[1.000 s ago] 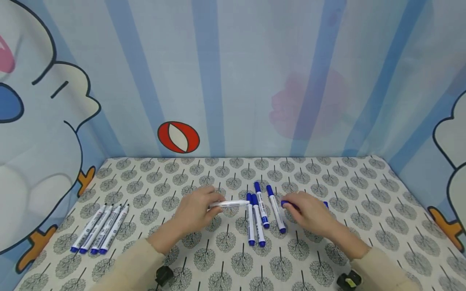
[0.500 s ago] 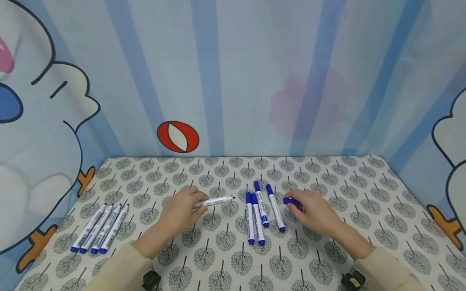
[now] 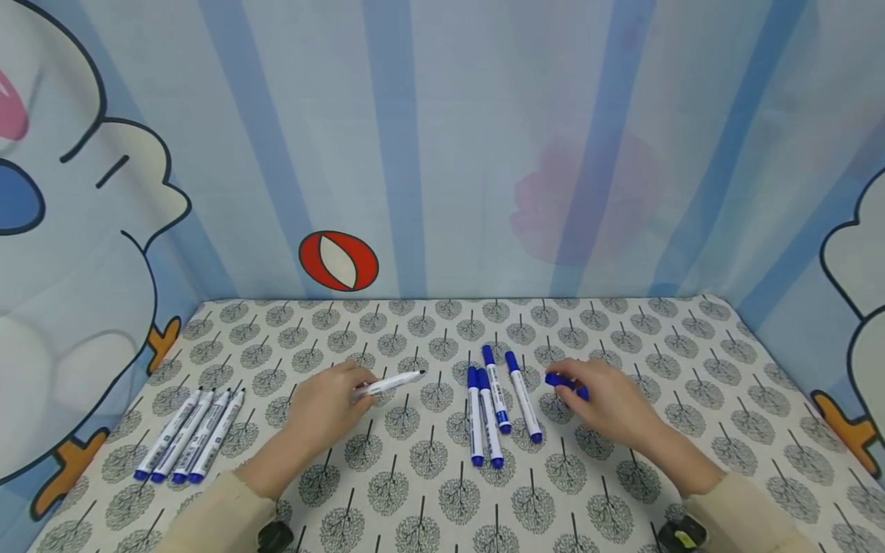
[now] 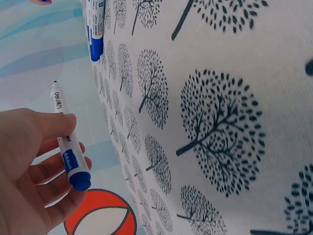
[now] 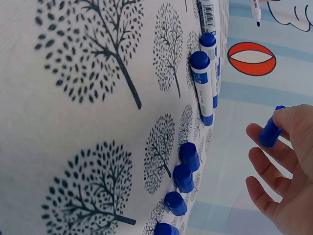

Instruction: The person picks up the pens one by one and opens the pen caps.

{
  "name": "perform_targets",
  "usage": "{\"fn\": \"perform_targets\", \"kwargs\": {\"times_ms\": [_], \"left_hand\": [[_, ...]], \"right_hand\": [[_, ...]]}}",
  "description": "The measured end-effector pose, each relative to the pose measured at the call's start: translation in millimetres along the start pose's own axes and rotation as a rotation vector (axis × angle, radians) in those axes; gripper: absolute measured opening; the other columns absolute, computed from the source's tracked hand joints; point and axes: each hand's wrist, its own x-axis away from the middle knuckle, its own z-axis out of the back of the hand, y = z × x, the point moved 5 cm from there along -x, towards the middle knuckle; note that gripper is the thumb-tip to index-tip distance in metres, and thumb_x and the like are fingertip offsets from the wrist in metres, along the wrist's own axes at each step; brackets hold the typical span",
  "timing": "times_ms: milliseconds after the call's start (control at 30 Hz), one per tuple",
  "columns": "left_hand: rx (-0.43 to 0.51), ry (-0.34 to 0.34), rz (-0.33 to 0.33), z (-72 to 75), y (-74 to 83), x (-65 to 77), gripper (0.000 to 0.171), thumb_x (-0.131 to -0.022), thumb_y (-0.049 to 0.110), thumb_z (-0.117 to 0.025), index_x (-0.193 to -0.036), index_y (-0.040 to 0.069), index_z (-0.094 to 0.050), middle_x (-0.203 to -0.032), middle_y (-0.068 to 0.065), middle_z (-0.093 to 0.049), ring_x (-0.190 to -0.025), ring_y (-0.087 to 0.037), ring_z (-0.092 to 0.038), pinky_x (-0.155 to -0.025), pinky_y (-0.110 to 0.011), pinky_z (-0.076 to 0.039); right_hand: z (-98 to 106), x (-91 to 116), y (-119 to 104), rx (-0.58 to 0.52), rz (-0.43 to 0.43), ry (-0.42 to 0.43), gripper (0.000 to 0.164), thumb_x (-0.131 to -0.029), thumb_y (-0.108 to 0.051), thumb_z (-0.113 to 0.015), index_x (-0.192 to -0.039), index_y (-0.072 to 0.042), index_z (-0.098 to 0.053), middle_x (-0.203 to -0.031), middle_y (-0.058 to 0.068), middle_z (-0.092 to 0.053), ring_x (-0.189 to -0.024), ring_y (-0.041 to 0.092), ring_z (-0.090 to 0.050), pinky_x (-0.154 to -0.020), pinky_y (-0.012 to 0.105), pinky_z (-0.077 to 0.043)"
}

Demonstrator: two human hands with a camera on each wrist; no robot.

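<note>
My left hand (image 3: 325, 407) holds a white marker (image 3: 390, 382) with its dark nib bare, pointing right and slightly up. In the left wrist view, thumb and fingers grip the marker's barrel (image 4: 68, 139) above the blue end plug. Between thumb and index finger my right hand (image 3: 608, 399) pinches a blue marker cap (image 3: 567, 385); its other fingers curl loosely in the right wrist view. Between the hands lie several capped markers (image 3: 523, 399) with blue caps. Uncapped markers (image 3: 190, 434) lie side by side at the left, nibs away from me.
Several loose blue caps (image 5: 183, 177) stand on the table in the right wrist view; the right hand hides them in the head view. A tree-print cloth (image 3: 429, 476) covers the table. A pale blue striped curtain (image 3: 456, 153) hangs behind and at both sides.
The left hand has drawn the marker leftward, away from the capped markers, and its nib now shows. The right hand has shifted slightly right with the blue cap.
</note>
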Motion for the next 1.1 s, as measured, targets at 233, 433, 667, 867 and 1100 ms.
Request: {"fn": "perform_targets", "kwargs": {"times_ms": [233, 433, 667, 867, 1100], "left_hand": [[-0.002, -0.004, 0.026, 3.8, -10.6, 3.4, 0.021, -0.072, 0.018, -0.075, -0.093, 0.017, -0.07, -0.084, 0.003, -0.062, -0.058, -0.007, -0.051, -0.04, -0.019, -0.035], [0.016, -0.015, 0.054, 3.3, -20.2, 7.7, 0.023, -0.073, 0.018, -0.074, -0.096, 0.014, -0.07, -0.08, 0.001, -0.054, -0.053, -0.007, -0.045, -0.038, -0.021, -0.034], [0.003, -0.037, 0.097, 4.1, -36.1, 15.0, 0.025, -0.074, 0.022, -0.074, -0.097, 0.013, -0.069, -0.082, 0.0, -0.053, -0.052, -0.009, -0.043, -0.039, -0.022, -0.035], [0.01, -0.036, 0.129, 9.6, -46.0, 20.7, 0.029, -0.073, 0.023, -0.075, -0.098, 0.012, -0.069, -0.081, -0.003, -0.055, -0.052, -0.01, -0.043, -0.038, -0.022, -0.034], [-0.001, -0.044, 0.153, 14.1, -52.8, 26.4, 0.03, -0.073, 0.024, -0.075, -0.1, 0.013, -0.069, -0.08, -0.003, -0.057, -0.053, -0.011, -0.043, -0.039, -0.022, -0.035]], "right_hand": [[4.8, 1.6, 0.9, -0.006, 0.022, 0.035, 0.028, -0.08, -0.013, -0.068, -0.108, -0.012, -0.065, -0.082, -0.002, -0.064, -0.063, 0.01, -0.051, -0.051, 0.017, -0.039], [6.2, 4.6, 4.2, -0.009, -0.015, 0.005, 0.027, -0.082, -0.016, -0.066, -0.109, -0.012, -0.064, -0.091, 0.002, -0.066, -0.076, 0.016, -0.059, -0.062, 0.027, -0.048], [9.2, 10.5, 8.8, -0.005, -0.013, 0.036, 0.027, -0.079, -0.013, -0.069, -0.106, -0.012, -0.064, -0.097, 0.006, -0.067, -0.088, 0.023, -0.062, -0.071, 0.04, -0.053], [11.4, 14.7, 10.8, 0.01, 0.006, 0.062, 0.027, -0.078, -0.012, -0.07, -0.104, -0.01, -0.065, -0.102, 0.007, -0.067, -0.087, 0.021, -0.063, -0.072, 0.039, -0.053], [13.5, 17.6, 12.3, 0.009, -0.014, 0.058, 0.026, -0.078, -0.011, -0.07, -0.103, -0.012, -0.065, -0.102, 0.004, -0.066, -0.084, 0.017, -0.061, -0.067, 0.032, -0.052]]}}
